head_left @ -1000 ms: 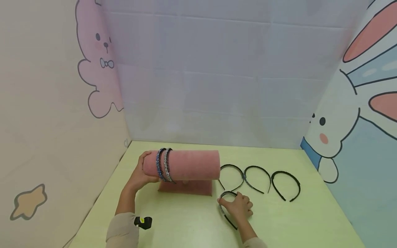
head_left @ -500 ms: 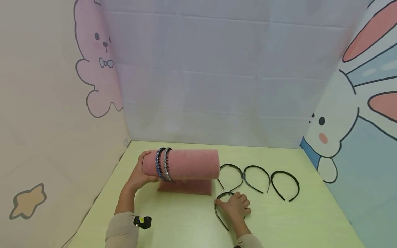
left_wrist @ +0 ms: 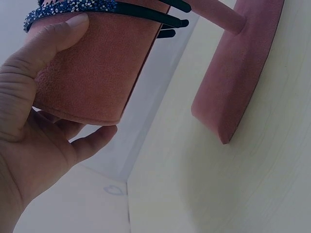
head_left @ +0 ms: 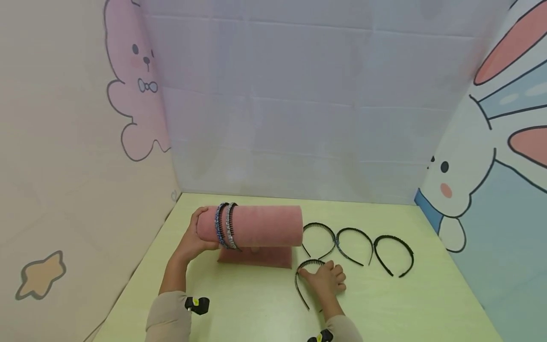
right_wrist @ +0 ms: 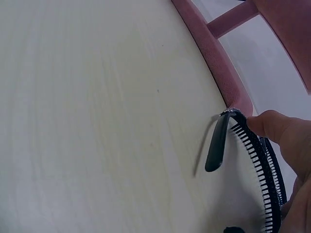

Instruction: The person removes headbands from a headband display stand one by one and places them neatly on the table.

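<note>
A pink velvet roll stand [head_left: 260, 226] [left_wrist: 92, 63] sits on the pale green table [head_left: 256, 308]. Two sparkly headbands [head_left: 225, 232] [left_wrist: 73, 7] hang over its left end. My left hand [head_left: 193, 240] [left_wrist: 39, 126] grips that left end, thumb on top next to the blue beaded band. My right hand [head_left: 326, 279] [right_wrist: 291, 145] holds a black toothed headband [head_left: 302, 280] [right_wrist: 252, 160] in front of the stand's base, its end lifted off the table in the right wrist view.
Three more black headbands lie in a row right of the stand: one [head_left: 319, 237], another [head_left: 353, 244], and the last [head_left: 394, 254]. Cartoon-printed walls close in the table on the left, back and right.
My right hand has drawn the black headband left and slightly back toward the stand's base and tilted it up. The left hand stays on the roll.
</note>
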Available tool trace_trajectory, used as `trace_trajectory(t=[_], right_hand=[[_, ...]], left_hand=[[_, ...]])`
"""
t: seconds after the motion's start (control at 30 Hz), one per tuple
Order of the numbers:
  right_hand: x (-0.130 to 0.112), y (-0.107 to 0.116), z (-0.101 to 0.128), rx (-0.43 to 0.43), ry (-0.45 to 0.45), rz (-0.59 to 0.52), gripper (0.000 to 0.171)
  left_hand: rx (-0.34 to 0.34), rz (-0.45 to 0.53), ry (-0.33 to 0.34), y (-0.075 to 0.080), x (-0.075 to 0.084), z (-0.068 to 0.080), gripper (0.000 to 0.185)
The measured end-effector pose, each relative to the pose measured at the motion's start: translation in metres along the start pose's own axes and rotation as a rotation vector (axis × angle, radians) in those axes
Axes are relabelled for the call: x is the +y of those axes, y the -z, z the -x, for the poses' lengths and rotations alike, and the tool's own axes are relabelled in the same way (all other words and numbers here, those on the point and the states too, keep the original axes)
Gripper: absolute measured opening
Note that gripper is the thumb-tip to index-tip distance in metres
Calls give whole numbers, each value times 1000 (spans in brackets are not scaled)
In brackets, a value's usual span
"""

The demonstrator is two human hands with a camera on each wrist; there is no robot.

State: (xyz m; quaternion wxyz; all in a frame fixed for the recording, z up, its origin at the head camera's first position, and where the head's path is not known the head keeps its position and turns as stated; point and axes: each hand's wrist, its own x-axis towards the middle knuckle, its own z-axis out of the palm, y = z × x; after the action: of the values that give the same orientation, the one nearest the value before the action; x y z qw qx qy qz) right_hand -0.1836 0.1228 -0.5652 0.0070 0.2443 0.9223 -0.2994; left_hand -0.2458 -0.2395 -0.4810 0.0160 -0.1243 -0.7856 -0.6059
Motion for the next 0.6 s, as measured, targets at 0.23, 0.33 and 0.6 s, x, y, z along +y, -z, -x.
trace_trajectory(t=[0.23,0.33,0.6], right_hand=[[3,13,-1,-38,53,-37,104],[7,22,1,-54,96,-55,101],[4,63,10,-102,219,-198,76]], left_hand=[[-1,-13,-10,1,2,-5,114],[5,-19,5,1,3,-5,112],[1,12,37,-2,20,4,109]])
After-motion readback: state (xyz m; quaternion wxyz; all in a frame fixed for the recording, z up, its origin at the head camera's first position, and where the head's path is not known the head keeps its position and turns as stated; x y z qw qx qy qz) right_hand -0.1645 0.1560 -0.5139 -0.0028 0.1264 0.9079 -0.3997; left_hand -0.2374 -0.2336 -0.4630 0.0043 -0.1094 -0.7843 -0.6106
